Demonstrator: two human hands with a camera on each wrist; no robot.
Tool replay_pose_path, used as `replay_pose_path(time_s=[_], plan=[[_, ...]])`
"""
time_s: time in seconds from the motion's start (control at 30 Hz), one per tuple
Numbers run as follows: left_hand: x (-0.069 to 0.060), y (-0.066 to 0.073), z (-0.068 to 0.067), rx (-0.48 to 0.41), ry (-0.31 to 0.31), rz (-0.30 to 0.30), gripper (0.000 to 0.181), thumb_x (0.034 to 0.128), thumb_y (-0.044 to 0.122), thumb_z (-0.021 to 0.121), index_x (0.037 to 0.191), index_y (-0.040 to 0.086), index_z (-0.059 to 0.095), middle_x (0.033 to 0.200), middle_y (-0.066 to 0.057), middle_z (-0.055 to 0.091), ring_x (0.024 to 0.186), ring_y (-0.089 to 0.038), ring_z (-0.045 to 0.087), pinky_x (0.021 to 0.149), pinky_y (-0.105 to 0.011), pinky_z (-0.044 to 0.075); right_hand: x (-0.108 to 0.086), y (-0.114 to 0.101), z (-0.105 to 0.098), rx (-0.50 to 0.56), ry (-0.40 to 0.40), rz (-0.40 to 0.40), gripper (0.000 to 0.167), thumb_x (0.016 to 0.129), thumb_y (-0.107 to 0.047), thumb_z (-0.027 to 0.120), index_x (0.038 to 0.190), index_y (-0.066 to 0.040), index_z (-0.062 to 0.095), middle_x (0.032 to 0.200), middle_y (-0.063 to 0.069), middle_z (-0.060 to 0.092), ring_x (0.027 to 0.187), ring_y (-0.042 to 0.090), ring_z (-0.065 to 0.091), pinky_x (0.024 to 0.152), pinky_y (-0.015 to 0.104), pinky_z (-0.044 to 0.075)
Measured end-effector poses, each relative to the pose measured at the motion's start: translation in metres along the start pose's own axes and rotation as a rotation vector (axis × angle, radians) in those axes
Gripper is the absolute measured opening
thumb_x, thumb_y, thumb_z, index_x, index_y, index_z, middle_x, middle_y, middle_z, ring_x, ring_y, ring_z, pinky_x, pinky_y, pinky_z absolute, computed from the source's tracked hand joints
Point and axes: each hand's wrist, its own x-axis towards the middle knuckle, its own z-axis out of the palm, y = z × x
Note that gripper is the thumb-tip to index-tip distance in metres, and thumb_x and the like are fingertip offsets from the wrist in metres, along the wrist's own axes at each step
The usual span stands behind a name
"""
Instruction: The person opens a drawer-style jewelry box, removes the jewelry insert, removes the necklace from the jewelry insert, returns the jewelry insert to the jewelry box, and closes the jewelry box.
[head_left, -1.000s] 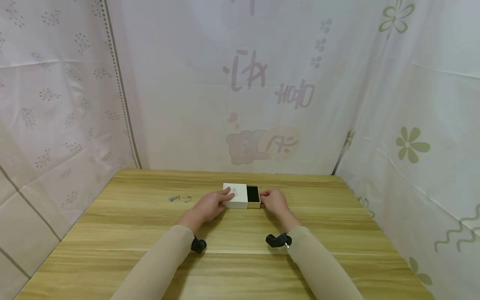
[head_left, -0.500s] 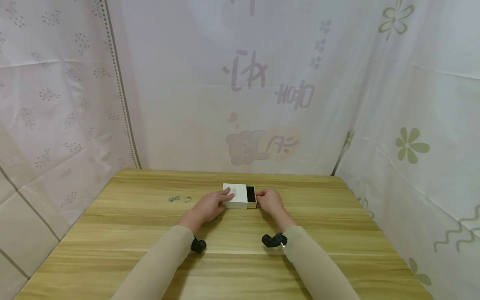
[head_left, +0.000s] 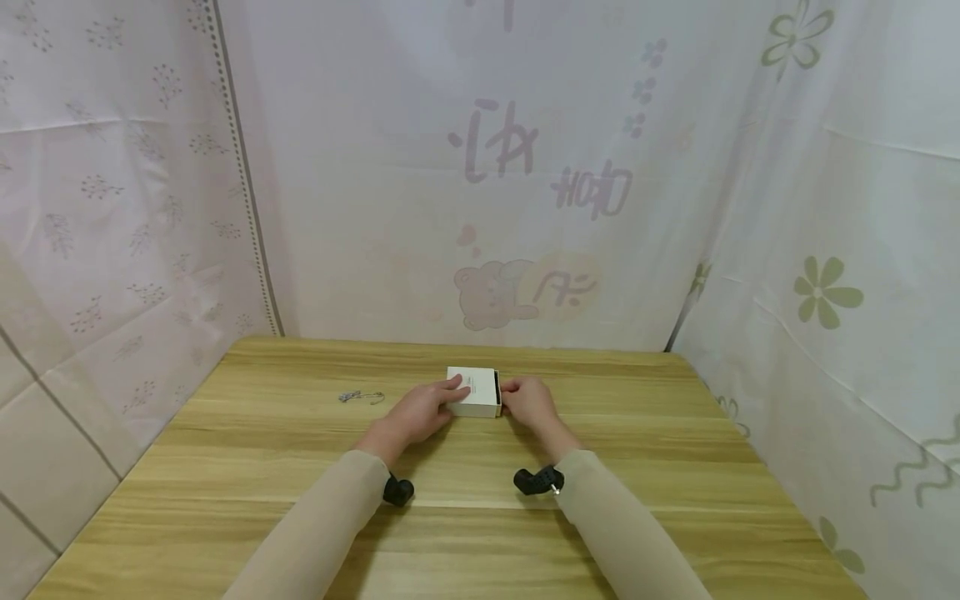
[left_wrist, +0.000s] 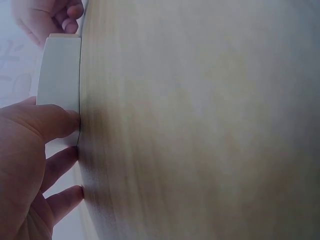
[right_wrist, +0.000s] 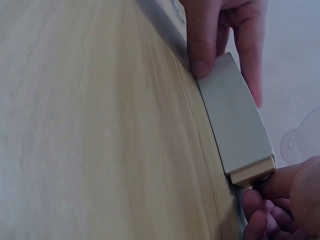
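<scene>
A small white sliding box (head_left: 482,393) with fine print on its lid lies at the table's far middle. My left hand (head_left: 416,414) grips its outer sleeve, with the thumb on the near side and fingers over the top. At the right end, a thin strip of the inner drawer (right_wrist: 252,172) sticks out of the sleeve. My right hand (head_left: 531,404) presses against that drawer end, its fingers curled in; the exact contact is partly hidden. Left of the box, a thin silver chain-like piece of jewellery (head_left: 362,397) rests on the wood.
The wood-grain table (head_left: 465,533) extends toward me and to both sides. Patterned white curtains (head_left: 360,208) enclose its back, left and right. A black wrist camera (head_left: 538,481) sits at my right cuff, another black camera (head_left: 398,491) at my left.
The drawer has slid left into the sleeve, hiding most of its black inside. My right hand has moved left along with it, while my left hand has stayed on the sleeve.
</scene>
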Motion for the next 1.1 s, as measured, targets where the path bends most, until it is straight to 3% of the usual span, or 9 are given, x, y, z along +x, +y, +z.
replay_pose_path(time_s=[0.4,0.6,0.87,1.1], plan=[[0.0,0.006,-0.002,-0.014,-0.002,-0.004,0.059,0.1036,-0.003,0.07,0.159,0.013,0.059,0.174,-0.013,0.044,0.155,-0.039,0.051,0.125,-0.053,0.046,-0.001,-0.006,0.003,-0.008,-0.015,-0.023,0.019,0.105,-0.011,0.069,0.113,-0.001,0.083,0.102,0.01,0.081,0.088,0.02,0.07,0.08,0.03,0.057],[0.003,0.004,0.002,0.018,-0.015,0.001,0.058,0.1034,-0.003,0.069,0.159,0.012,0.06,0.174,-0.013,0.045,0.156,-0.039,0.051,0.126,-0.054,0.046,-0.003,-0.005,0.003,-0.049,-0.018,-0.04,0.018,0.105,-0.014,0.072,0.113,-0.002,0.084,0.107,0.011,0.083,0.096,0.023,0.07,0.091,0.039,0.059],[0.005,0.015,-0.006,0.158,-0.058,-0.027,0.057,0.1024,0.01,0.078,0.157,0.016,0.062,0.173,-0.015,0.046,0.155,-0.04,0.052,0.124,-0.056,0.048,-0.005,-0.001,-0.005,-0.092,-0.018,-0.072,0.022,0.102,-0.013,0.071,0.117,0.0,0.08,0.113,0.014,0.083,0.11,0.03,0.075,0.102,0.047,0.061],[0.0,0.046,-0.006,0.332,-0.022,-0.075,0.065,0.1041,0.034,0.075,0.163,0.016,0.054,0.171,-0.019,0.047,0.151,-0.045,0.054,0.118,-0.062,0.051,-0.005,0.004,-0.015,-0.065,-0.013,-0.043,0.026,0.102,-0.015,0.07,0.121,-0.001,0.079,0.114,0.013,0.082,0.108,0.029,0.075,0.1,0.046,0.061]])
